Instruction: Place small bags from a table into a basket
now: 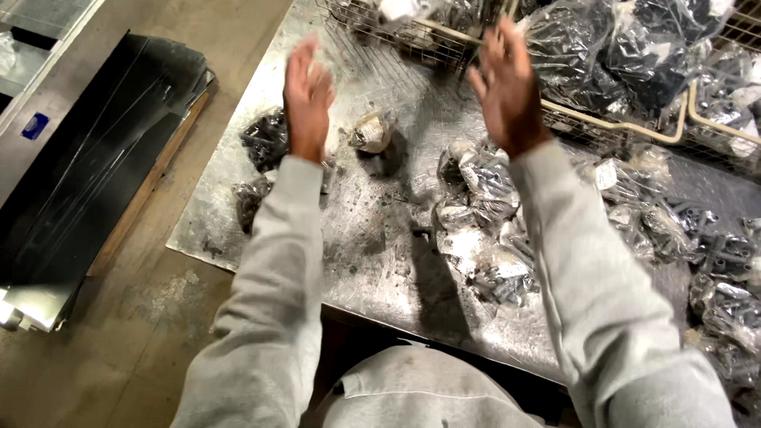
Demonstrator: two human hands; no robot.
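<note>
We see both hands raised above a metal table [372, 261], holding nothing: the left hand [307, 99] has its fingers straight and close together, edge-on to us, and the right hand [507, 83] has its fingers spread wide, palm turned inward. Nearest the left hand lies a small clear bag [372, 131] of pale parts, just beside its thumb side on the tabletop, with two bags of dark parts [265, 139] to its other side near the table's edge. Below the right hand a heap of clear bags [483, 214] holding grey and dark pieces spreads across the table, running on toward the right edge of the view. Behind the hands stand wire baskets [610, 123] filled with more bagged dark parts. The tabletop is dull, scratched and stained sheet metal with loose grit on it. To the left, on a worn concrete floor [158, 317], dark flat sheets [87, 182] lie stacked on a wooden board. Grey sleeves cover both arms.
</note>
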